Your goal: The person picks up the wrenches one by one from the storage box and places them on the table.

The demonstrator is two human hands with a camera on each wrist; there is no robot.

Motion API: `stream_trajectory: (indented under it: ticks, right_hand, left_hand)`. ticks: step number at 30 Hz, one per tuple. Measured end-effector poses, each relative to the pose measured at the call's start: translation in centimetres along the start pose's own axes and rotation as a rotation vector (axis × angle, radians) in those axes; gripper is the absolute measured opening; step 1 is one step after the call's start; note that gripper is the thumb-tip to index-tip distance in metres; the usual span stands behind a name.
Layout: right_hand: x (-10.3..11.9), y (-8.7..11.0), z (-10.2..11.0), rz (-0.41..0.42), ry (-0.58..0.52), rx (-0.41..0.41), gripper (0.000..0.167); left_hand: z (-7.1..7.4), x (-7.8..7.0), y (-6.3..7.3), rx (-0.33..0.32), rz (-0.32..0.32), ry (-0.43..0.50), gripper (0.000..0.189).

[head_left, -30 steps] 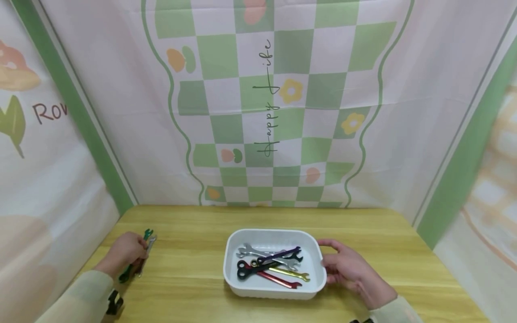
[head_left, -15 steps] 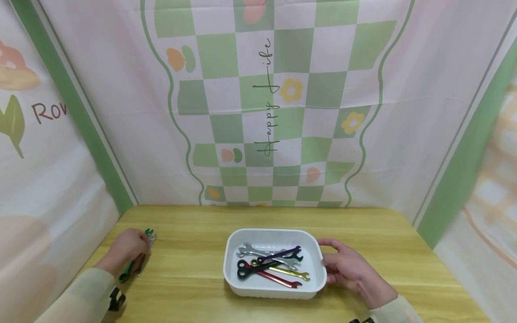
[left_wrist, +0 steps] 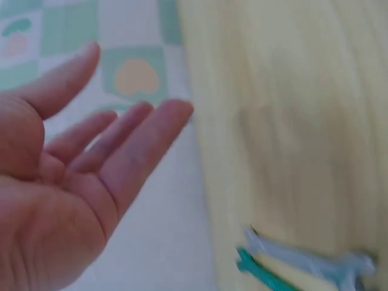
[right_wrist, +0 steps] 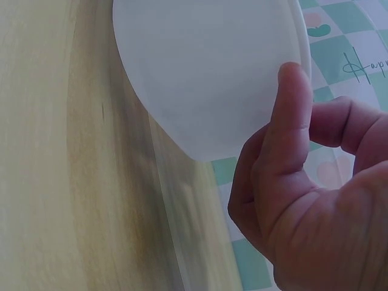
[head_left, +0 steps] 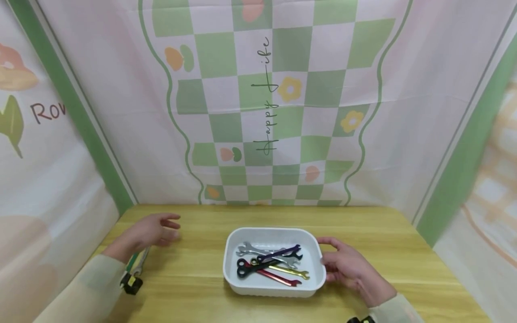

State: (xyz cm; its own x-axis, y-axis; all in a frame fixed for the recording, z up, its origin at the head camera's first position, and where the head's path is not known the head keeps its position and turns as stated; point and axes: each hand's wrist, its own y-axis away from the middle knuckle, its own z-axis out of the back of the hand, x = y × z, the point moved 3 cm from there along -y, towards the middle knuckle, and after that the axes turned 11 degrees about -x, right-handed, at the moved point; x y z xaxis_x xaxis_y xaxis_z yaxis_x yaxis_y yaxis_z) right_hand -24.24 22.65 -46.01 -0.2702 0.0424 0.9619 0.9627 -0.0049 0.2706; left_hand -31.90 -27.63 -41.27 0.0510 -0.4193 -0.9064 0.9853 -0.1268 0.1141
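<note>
**White tray (head_left: 274,291) on a wooden table (head_left: 190,278), shown in three views**

Head view. The pale, yellowish table is marked by long wood grain and is bounded at the back by a hanging cloth (head_left: 258,89), on which green and white checks, flowers and the sideways words "Happy Life" are printed. Printed panels are seen at both sides, edged by green bands. The tray is set near the front centre. In this view alone its contents are shown: silver (head_left: 252,250), purple (head_left: 280,254), black (head_left: 262,265), yellow (head_left: 288,271) and red (head_left: 278,279) wrenches, crossed over one another. The right hand (head_left: 349,265) is placed against the tray's right end. The left hand (head_left: 155,229) is held over the table, well apart from the tray; a green wrench (head_left: 131,263) and a loose silver wrench (head_left: 140,264) are partly covered by its wrist and sleeve.

Left wrist view. The left palm is revealed, with fingers extended, thumb spread away and nothing held. The heads of the two loose wrenches, blurred, are seen side by side on the table.

Right wrist view. The tray's smooth outer wall is shown, with one finger laid along it close to the rim and other fingers bent. Whether the rim is pinched or only pressed cannot be told, the thumb's tip being hidden.
</note>
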Motion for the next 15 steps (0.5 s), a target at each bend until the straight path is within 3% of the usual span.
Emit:
stream_trajectory:
  ticks: [7, 15]
  right_hand:
    - [0.1, 0.0, 0.0, 0.0, 0.002, -0.006, 0.077]
    - [0.0, -0.1, 0.0, 0.004, 0.005, 0.0, 0.079]
  left_hand:
    - [-2.5, -3.6, -0.2, 0.215, -0.035, 0.174, 0.075]
    - [-5.6, -6.6, -0.4, 0.35, -0.024, 0.254, 0.064]
